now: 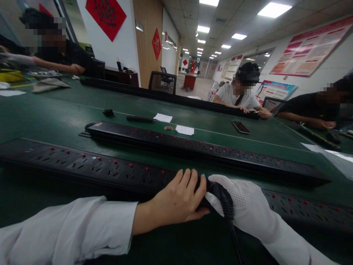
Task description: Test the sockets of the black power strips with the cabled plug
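Plug (220, 194) held in the gloved right hand (245, 204) is apparently being fitted to the near power strip (110, 167) on the table (55, 114), which the bare left hand (176, 198) grips, so steady alignment seems called for next.

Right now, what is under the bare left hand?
The near black power strip. Its sockets and red dots show to the left of the bare left hand. The stretch beneath the palm and fingers is covered, so any sockets there cannot be seen.
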`<state>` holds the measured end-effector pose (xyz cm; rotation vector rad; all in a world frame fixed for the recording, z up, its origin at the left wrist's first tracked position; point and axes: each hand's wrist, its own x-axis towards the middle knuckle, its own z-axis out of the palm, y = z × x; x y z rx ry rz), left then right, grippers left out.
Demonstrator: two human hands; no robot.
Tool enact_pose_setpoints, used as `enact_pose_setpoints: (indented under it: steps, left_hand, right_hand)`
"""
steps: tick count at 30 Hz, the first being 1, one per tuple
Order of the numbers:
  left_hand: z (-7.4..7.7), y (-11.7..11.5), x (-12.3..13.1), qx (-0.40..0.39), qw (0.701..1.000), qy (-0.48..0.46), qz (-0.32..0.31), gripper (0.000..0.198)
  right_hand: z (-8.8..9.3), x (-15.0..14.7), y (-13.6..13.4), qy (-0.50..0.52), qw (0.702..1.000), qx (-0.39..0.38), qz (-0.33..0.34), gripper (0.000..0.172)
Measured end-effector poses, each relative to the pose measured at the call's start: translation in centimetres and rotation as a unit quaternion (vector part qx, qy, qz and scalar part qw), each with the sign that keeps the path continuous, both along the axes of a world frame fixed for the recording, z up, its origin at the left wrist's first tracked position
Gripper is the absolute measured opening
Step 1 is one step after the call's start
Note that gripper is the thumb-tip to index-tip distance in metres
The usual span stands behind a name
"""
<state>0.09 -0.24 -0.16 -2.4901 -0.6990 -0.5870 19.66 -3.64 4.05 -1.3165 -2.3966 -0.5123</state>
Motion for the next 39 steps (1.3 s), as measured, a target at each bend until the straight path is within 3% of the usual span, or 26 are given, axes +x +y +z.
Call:
enact_pose_setpoints:
  steps: [39]
  left_hand:
    - [0.22, -0.01, -0.03, -0.003, 1.0, -0.001, -0.005, 0.062]
  right_hand:
    - [-0.45, 0.38, 0.11, 0.004, 1.0, -0.012, 0.003, 0.031]
